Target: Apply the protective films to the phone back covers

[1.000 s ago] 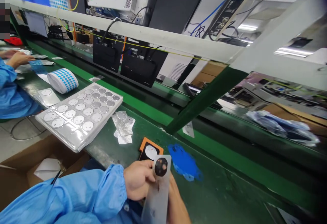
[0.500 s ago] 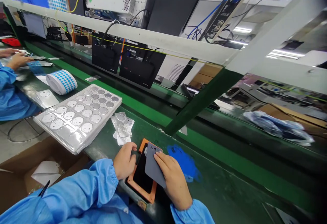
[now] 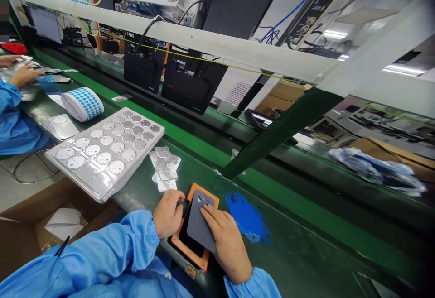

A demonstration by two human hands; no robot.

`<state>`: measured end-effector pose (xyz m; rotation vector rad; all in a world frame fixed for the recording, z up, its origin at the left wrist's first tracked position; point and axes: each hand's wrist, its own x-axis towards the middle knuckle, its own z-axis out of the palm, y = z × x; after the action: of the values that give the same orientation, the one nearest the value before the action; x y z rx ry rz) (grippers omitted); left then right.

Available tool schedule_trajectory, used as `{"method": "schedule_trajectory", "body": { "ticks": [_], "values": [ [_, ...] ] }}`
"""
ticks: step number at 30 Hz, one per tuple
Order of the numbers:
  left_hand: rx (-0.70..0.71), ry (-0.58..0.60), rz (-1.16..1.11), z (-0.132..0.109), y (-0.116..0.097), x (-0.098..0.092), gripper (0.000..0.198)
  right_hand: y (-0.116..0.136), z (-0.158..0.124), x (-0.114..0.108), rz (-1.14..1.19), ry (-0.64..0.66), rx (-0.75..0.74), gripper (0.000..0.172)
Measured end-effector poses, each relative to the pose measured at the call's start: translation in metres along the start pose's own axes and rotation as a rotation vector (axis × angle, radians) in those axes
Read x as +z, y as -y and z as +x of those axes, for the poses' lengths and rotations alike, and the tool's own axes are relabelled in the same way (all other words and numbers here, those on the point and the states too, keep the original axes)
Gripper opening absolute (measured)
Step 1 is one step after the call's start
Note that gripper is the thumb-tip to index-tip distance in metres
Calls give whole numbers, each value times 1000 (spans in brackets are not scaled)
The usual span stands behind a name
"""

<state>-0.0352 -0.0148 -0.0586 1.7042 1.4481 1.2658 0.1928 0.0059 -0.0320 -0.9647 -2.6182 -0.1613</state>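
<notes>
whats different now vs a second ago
The gray panel, raised before, has come down over the orange frame, the right hand on it. The left hand shifted left, beside the frame. Clear tray and blue patch stayed put.

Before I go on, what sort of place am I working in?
Probably a factory assembly line: a tray of round pieces, an orange frame on a green bench, and a co-worker's blue sleeve farther along.
</notes>
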Motion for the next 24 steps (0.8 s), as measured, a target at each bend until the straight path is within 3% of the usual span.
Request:
{"method": "schedule_trajectory", "body": {
  "ticks": [11,17,20,24],
  "values": [
    [76,-13,64,0,5,2,32,7,7,-9,31,124,76,50],
    [214,47,100,15,-3,3,31,5,14,-12,76,185,94,46],
    [279,136,175,30,-11,5,31,7,18,-15,121,210,99,45],
    [287,353,363,44,-18,7,32,4,17,-31,178,282,127,53]
  ]
}}
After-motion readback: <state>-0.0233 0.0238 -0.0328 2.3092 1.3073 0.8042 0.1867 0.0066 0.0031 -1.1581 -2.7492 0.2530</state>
